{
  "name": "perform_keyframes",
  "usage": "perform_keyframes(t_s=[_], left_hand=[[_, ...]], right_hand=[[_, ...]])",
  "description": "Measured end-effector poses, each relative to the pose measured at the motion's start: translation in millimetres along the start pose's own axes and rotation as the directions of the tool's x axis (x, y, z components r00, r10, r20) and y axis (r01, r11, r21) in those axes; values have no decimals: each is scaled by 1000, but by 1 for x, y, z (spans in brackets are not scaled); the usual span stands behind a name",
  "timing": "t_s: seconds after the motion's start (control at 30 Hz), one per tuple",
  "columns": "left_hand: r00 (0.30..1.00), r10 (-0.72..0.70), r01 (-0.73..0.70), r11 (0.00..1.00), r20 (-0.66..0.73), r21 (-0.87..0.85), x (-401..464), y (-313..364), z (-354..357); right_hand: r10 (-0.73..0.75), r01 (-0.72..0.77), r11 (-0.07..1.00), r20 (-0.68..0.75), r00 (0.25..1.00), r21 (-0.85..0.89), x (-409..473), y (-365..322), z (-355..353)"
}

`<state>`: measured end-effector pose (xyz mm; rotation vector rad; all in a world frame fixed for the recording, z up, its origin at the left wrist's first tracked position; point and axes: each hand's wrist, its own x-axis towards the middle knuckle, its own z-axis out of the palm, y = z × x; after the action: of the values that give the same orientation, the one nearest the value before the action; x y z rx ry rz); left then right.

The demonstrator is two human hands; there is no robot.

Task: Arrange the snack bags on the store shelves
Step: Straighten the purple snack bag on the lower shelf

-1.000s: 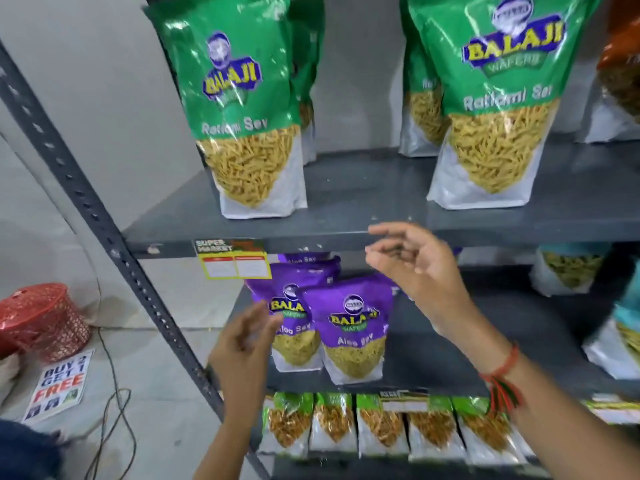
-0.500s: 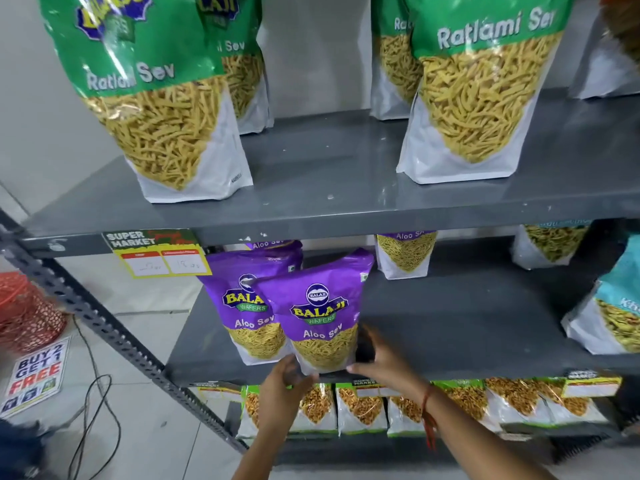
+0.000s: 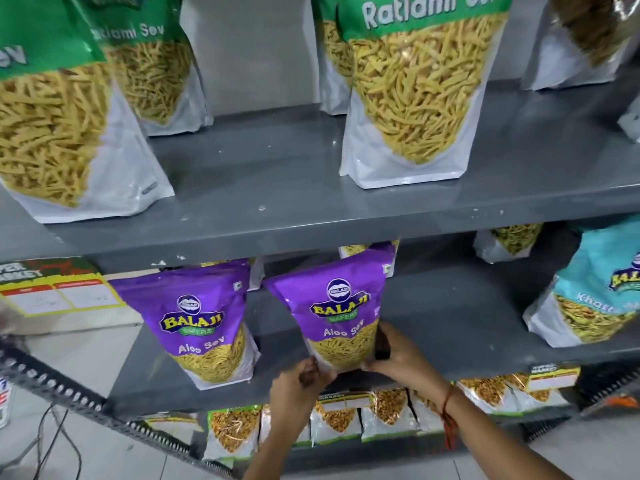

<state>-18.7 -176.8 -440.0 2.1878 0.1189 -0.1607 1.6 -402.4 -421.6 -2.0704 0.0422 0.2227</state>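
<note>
Purple snack bag [image 3: 341, 313], labelled Aloo Sev, stands tilted slightly to the left near the front of the grey middle shelf [image 3: 450, 327], held at its base by both hands of a person. Left hand [image 3: 298, 386] pinches the bag's lower left corner, fingers closed on the plastic; right hand [image 3: 398, 355] clasps the lower right edge, thumb across the front and fingers wrapped behind. A red thread band [image 3: 448, 408] circles the right wrist.

Just to the left, apart from the held bag, a second purple bag [image 3: 199, 317] of the same snack stands upright on the same shelf, with more packs partly visible behind both. At the right end of that shelf stands a teal bag [image 3: 595, 299].

On the upper shelf [image 3: 294, 188], large green bags of Ratlami Sev stand in rows: one at front left [image 3: 59, 133], another at centre right [image 3: 415, 98], with others behind them. A yellow and red price tag [image 3: 59, 292] hangs from the upper shelf's front edge at left.

Below, the bottom shelf carries a row of small green packs [image 3: 235, 434] behind more price tags. Black cables [image 3: 55, 438] trail across the tiled floor at lower left, beside the slotted metal upright [image 3: 69, 393].
</note>
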Motion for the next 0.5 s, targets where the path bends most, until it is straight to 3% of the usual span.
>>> perform_keyframes(t_s=[0.23,0.5], left_hand=[[988,67,-63,997,141,-33,13,47,45],[983,78,-64,994,169,-85,15,58,65]], right_hand=[[95,-95,995,-98,991,7,-15,29,-54],[108,-102,993,-108,988,57,-18,44,-73]])
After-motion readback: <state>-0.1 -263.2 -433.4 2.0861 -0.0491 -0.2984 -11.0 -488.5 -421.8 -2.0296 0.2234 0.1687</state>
